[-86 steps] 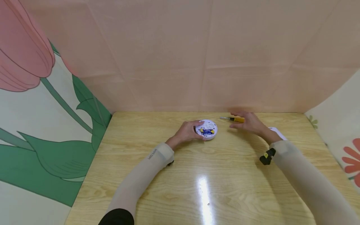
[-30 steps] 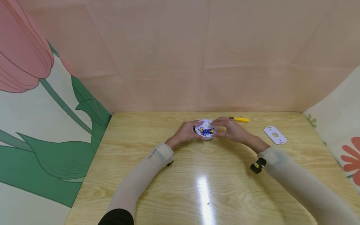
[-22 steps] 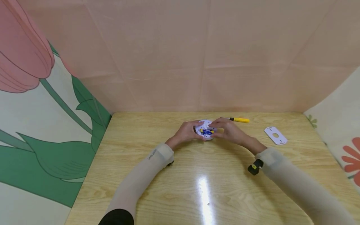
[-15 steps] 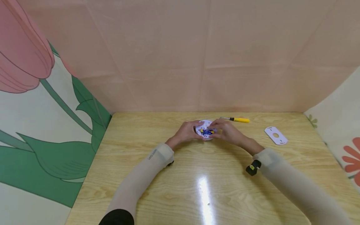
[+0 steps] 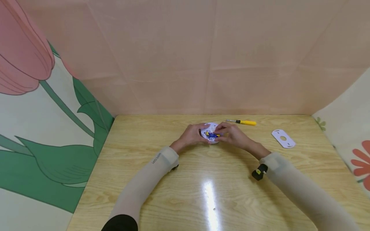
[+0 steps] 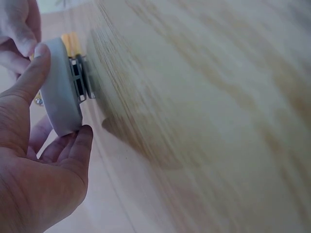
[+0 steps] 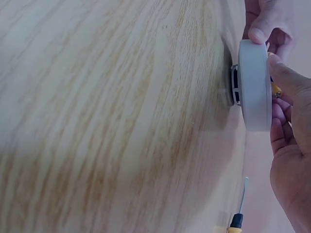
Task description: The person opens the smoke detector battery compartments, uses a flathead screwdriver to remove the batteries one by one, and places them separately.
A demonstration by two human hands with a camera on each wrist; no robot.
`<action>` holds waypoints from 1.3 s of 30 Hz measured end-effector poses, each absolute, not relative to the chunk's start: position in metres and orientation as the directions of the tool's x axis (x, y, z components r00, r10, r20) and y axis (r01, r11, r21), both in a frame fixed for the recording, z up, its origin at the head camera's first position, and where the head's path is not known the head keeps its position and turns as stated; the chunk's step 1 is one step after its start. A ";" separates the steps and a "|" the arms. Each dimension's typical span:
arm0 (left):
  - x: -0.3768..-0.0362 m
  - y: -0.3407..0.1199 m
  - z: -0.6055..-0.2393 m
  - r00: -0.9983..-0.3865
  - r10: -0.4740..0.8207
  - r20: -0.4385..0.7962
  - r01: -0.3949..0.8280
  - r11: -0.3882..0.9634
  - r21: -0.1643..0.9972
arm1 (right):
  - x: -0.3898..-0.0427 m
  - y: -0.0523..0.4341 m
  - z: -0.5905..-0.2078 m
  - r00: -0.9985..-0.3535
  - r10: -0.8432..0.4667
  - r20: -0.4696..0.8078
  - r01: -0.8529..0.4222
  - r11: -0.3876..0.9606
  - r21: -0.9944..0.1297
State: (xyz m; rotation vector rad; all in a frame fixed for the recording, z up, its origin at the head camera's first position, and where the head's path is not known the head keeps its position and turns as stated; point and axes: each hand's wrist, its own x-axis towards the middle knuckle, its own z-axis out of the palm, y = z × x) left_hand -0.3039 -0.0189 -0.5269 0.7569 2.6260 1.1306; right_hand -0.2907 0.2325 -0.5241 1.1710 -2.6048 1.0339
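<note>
In the head view, a round white smoke detector [image 5: 205, 131] is near the table's far edge, its back turned up. My left hand [image 5: 189, 135] grips its left rim between thumb and fingers. The right hand [image 5: 236, 136] is at its other side, thumb and fingers pinching a blue-and-yellow battery [image 5: 212, 135] at the open back. One yellow battery end with a metal tip [image 7: 277, 92] sticks out past the casing in the right wrist view. In the left wrist view, the detector's slotted dark base [image 6: 77, 77] faces the tabletop. The right fingertips partly cover the battery.
A yellow-handled screwdriver [image 5: 247, 122] lies behind the right hand near the back edge. Farther right is a flat white mounting plate [image 5: 278, 136] with a round hole. The wooden table [image 5: 162, 199] meets a pink sheet [image 5: 162, 80] behind.
My right hand has moved from beside the screwdriver to the detector, then slightly further left over its back. The screwdriver and plate have come into fuller view. My left hand has kept its grip.
</note>
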 end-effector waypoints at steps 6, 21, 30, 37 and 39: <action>-0.303 -0.018 -0.525 -0.858 0.513 0.023 0.374 0.593 0.713 | -0.291 0.232 -0.526 -0.707 -0.603 0.370 -0.690 0.471 -0.550; -0.304 -0.016 -0.523 -0.856 0.516 0.024 0.384 0.605 0.698 | -0.287 0.235 -0.532 -0.685 -0.585 0.434 -0.723 0.470 -0.507; -0.304 -0.016 -0.524 -0.854 0.520 0.002 0.382 0.624 0.681 | -0.286 0.240 -0.530 -0.757 -0.534 0.377 -0.638 0.478 -0.604; -0.304 -0.015 -0.524 -0.857 0.516 0.000 0.377 0.626 0.683 | -0.284 0.241 -0.524 -0.794 -0.504 0.339 -0.587 0.490 -0.644; -0.303 -0.015 -0.524 -0.858 0.513 0.001 0.376 0.629 0.680 | -0.283 0.242 -0.523 -0.810 -0.487 0.328 -0.563 0.487 -0.668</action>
